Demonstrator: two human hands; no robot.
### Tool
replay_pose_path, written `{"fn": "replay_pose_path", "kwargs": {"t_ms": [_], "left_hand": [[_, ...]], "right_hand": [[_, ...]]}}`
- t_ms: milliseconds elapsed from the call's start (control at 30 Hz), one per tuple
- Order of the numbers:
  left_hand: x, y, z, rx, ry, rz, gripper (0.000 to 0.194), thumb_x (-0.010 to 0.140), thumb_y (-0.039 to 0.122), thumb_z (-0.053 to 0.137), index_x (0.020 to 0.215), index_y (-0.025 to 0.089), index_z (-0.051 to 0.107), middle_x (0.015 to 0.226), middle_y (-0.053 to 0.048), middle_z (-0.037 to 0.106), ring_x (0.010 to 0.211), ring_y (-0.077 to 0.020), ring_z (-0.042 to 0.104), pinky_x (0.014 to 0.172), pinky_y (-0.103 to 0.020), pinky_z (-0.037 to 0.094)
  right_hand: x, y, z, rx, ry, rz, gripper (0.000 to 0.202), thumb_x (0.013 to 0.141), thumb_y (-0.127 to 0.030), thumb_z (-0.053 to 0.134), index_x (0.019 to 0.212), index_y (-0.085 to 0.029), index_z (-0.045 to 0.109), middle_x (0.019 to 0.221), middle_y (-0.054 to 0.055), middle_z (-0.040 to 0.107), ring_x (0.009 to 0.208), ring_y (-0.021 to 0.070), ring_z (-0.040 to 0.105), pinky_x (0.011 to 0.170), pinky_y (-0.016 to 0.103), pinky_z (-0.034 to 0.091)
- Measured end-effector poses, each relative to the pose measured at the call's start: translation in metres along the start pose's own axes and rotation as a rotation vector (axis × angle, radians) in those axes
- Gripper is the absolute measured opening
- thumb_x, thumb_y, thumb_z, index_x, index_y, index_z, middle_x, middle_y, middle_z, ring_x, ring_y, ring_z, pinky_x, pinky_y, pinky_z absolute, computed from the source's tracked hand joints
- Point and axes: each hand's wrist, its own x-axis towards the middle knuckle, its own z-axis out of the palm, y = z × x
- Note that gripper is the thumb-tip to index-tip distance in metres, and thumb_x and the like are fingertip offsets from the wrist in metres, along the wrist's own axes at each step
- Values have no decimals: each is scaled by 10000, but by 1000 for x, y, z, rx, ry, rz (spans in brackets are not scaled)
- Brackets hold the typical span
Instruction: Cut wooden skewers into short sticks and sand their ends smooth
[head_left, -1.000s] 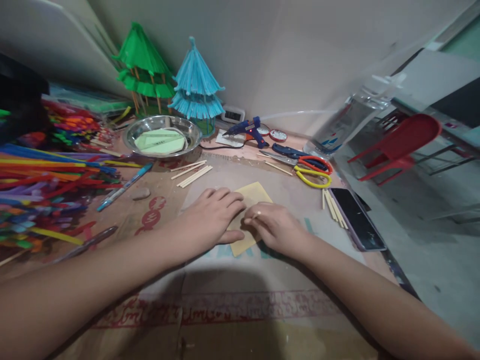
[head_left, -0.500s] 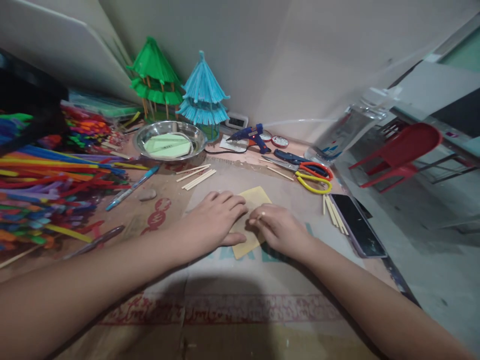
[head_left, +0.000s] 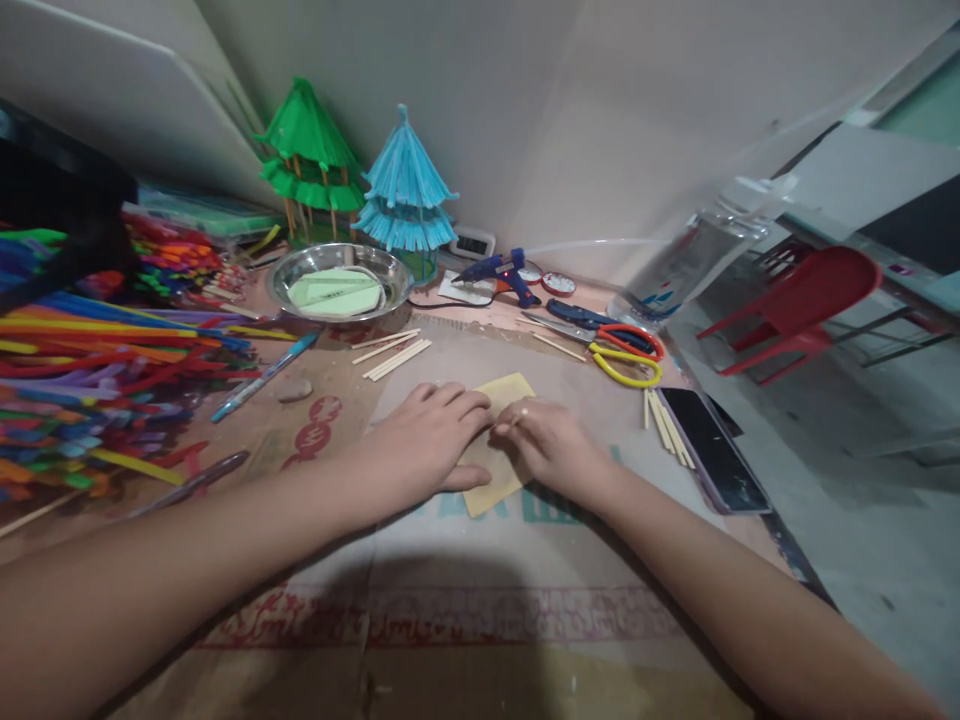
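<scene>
A yellow square of paper [head_left: 484,492] lies turned at an angle on the worn cardboard work surface [head_left: 480,560]. My left hand [head_left: 442,435] rests flat over its left side, fingers stretched out and thumb apart. On the right side of the sheet, my right hand [head_left: 551,440] is closed in a pinch, its fingertips low over the paper near my left fingers. A small pale tip shows at the pinch, but what it belongs to is hidden by the fingers.
Pale sticks [head_left: 400,360] lie beyond my left hand. Farther back are a metal bowl [head_left: 274,285], a glue gun [head_left: 499,270] and two craft towers, green [head_left: 307,130] and blue [head_left: 405,180]. Scissors [head_left: 626,365], a phone [head_left: 712,450] and a bottle [head_left: 682,265] stand right; pipe cleaners [head_left: 112,350] fill the left.
My right hand has shifted slightly up and to the left on the yellow paper, still pinched. My left hand has stayed in place.
</scene>
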Motion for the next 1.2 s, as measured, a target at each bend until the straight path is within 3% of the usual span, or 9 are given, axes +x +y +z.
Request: {"fn": "replay_pose_path", "kwargs": {"t_ms": [167, 300, 367, 500, 633, 800, 967, 1200], "left_hand": [[0, 0, 0, -4, -8, 4, 522, 904, 541, 647, 1242, 148, 590, 1343, -126, 613, 1228, -320, 526, 953, -430, 384], [0, 0, -1, -4, -12, -8, 533, 908, 539, 641, 1258, 140, 587, 1362, -129, 607, 1244, -326, 519, 973, -440, 381], [0, -1, -1, -29, -13, -12, 541, 901, 532, 652, 1280, 152, 583, 1366, -119, 610, 1252, -321, 518, 980, -437, 381], [0, -5, -3, -98, -15, -13, 561, 882, 529, 677, 1308, 178, 576, 1364, -101, 622, 1259, -310, 524, 1008, -440, 378], [1, -7, -7, -194, -10, -35, 607, 866, 562, 687, 1320, 174, 581, 1350, -116, 638, 1248, -317, 543, 1031, -462, 393], [3, 12, -32, -606, 179, -156, 216, 1001, 346, 538, 1057, 198, 684, 1104, -60, 726, 1057, -215, 650, 958, -367, 473], [-3, 33, -51, -764, 371, -240, 95, 928, 284, 653, 976, 208, 683, 1010, -31, 718, 983, -193, 656, 907, -336, 495], [-8, 42, -66, -886, 483, -138, 54, 896, 221, 686, 873, 211, 734, 853, -20, 744, 847, -174, 676, 852, -319, 511]], "right_hand": [[-1, 1, 1, 39, -58, 34, 251, 1001, -234, 444, 816, -181, 605, 809, 61, 694, 768, 169, 631, 750, 298, 477], [0, 3, -3, 58, 25, 131, 225, 957, -227, 493, 772, -178, 610, 764, 55, 674, 741, 172, 610, 734, 313, 465], [0, 0, -10, 295, 82, 266, 233, 955, -292, 531, 758, -187, 600, 704, 27, 663, 671, 152, 601, 675, 293, 467], [-1, -18, -28, 1060, 253, 405, 282, 850, -462, 722, 826, -212, 595, 591, -40, 648, 521, 103, 570, 545, 229, 460], [-1, -32, -34, 1433, 238, 479, 322, 739, -426, 842, 835, -210, 622, 629, -31, 711, 488, 90, 585, 496, 203, 472], [-1, -30, -28, 1573, 191, 530, 286, 769, -415, 813, 815, -173, 670, 702, 23, 750, 549, 103, 643, 523, 205, 528], [-3, -37, -21, 1637, 229, 543, 270, 751, -327, 853, 756, -184, 624, 664, -13, 738, 526, 78, 649, 516, 160, 513], [-10, -55, -9, 1635, 208, 471, 343, 673, -449, 897, 744, -194, 680, 646, -22, 726, 566, 102, 652, 571, 223, 535]]}}
